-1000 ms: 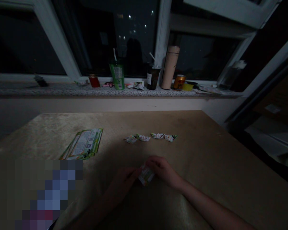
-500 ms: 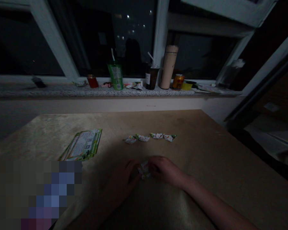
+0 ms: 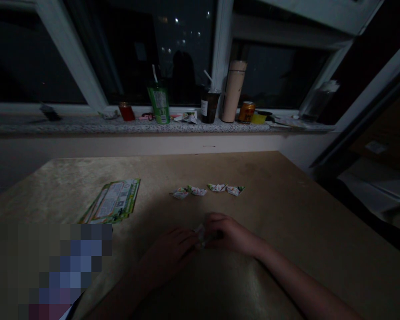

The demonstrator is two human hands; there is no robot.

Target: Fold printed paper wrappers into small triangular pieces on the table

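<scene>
A small piece of folded printed paper (image 3: pixel 200 233) lies between my hands, low over the tabletop and mostly covered by fingers. My left hand (image 3: pixel 173 249) is closed at its left side, fingertips on the paper's edge. From the right, my right hand (image 3: pixel 228 234) pinches the same paper with curled fingers. Beyond them, several small folded paper pieces, boat-like in shape, stand in a loose row; the rightmost folded piece (image 3: pixel 235 190) has a green corner. To the left rests a stack of green-and-white printed flyers (image 3: pixel 115 200).
The wooden table (image 3: pixel 280 204) ends at a wall below a granite sill (image 3: pixel 96 126). On the sill stand a green cup with a straw (image 3: pixel 160 104), a dark cup (image 3: pixel 209 106), a tall pink flask (image 3: pixel 234 91), an orange can (image 3: pixel 246 112) and a red jar (image 3: pixel 126 111).
My left hand's fingers have come over the paper from the left and drawn together. The paper is more covered now and looks narrower. The view has shifted slightly.
</scene>
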